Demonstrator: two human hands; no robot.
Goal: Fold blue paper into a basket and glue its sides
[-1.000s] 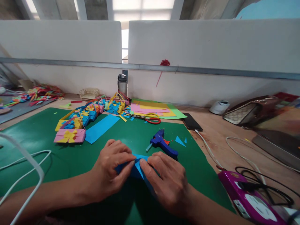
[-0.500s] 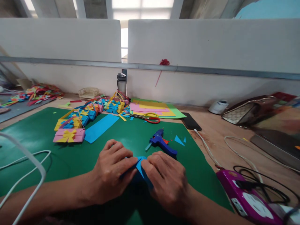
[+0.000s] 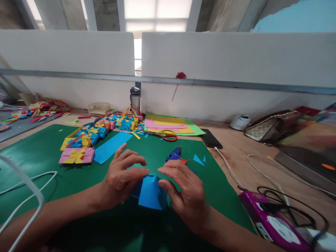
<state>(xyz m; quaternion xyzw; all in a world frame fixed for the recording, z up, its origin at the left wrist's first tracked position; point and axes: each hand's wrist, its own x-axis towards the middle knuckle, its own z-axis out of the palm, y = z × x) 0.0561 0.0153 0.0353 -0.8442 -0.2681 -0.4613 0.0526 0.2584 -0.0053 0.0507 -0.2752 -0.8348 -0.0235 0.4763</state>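
Observation:
A folded piece of blue paper (image 3: 151,194) stands between my hands on the green mat (image 3: 110,225), its front flap slanting down towards me. My left hand (image 3: 123,175) is at its left side, fingers curved and apart, thumb at the paper's upper left edge. Part of the paper's left side is hidden by that hand. At the right edge is my right hand (image 3: 185,185), its fingers spread and the thumb tip close to the paper. Beyond my right hand lies a blue glue gun (image 3: 174,154), partly covered by the fingers.
Small paper bags, one a pink bag (image 3: 80,156), line the left side beside a blue paper strip (image 3: 112,147). Coloured sheets (image 3: 168,122), scissors (image 3: 168,134) and a phone (image 3: 211,139) lie at the back. A purple power strip (image 3: 274,222) and cables are at right.
My fingers have loosened from the blue paper and moved apart. Its front flap now shows, hanging down. My right hand now covers more of the glue gun.

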